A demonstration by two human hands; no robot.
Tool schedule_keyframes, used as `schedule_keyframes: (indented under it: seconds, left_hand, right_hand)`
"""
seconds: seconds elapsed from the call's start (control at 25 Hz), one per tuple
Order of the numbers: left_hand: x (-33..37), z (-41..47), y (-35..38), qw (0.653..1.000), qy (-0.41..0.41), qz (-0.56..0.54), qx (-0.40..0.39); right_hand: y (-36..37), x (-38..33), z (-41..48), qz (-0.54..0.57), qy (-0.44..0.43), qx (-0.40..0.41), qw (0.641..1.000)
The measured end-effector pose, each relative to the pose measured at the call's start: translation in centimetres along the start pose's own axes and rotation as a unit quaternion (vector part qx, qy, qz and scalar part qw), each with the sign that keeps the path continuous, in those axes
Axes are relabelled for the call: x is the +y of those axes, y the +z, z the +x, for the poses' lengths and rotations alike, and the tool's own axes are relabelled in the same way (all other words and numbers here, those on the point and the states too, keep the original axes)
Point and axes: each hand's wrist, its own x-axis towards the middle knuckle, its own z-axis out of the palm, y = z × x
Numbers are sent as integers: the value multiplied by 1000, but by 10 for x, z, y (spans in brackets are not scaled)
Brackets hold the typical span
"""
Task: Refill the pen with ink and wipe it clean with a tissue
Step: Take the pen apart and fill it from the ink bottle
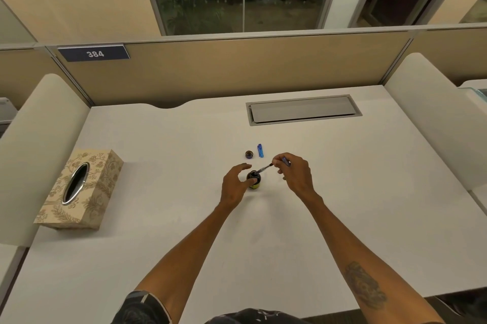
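Tipping the open ink bottle [254,179] is the main risk: the left hand [235,186] curls half-open beside it, thumb touching, not clamping, while the right hand [294,172] pinches the pen [266,167], nib at the mouth. Dark ink inside, level unclear. Beyond the hands lie the bottle cap [249,154] and blue pen cap [260,150]; the tissue box [79,192], far left of them, shows no tissue.

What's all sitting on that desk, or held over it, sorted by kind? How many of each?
Ink bottle, open: 1
Bottle lid: 1
Pen, held in the right hand: 1
Blue pen cap: 1
Tissue box: 1
Total: 5
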Motion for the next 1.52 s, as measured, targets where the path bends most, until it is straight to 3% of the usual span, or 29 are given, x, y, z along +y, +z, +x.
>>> schedule_keyframes:
  seconds: [0.44,0.72,0.92,1.2,1.36,1.52]
  left_hand:
    - [6,14,6,1000,4,14,-24]
    - [1,24,11,999,6,42,-27]
    - [-1,26,9,999,8,41,-28]
    - [1,29,8,997,7,65,-40]
    - [1,29,7,996,9,73,-40]
    - [3,29,4,996,18,81,-38]
  right_hand:
    - [12,-9,11,-134,-76,-49,987]
    - [15,-9,17,-141,-68,-75,985]
    - [11,-10,18,-85,-42,-109,989]
    - [10,-9,21,-111,4,-22,994]
    - [5,-16,27,-128,-18,-92,987]
    - [-1,-31,34,-275,-67,-143,949]
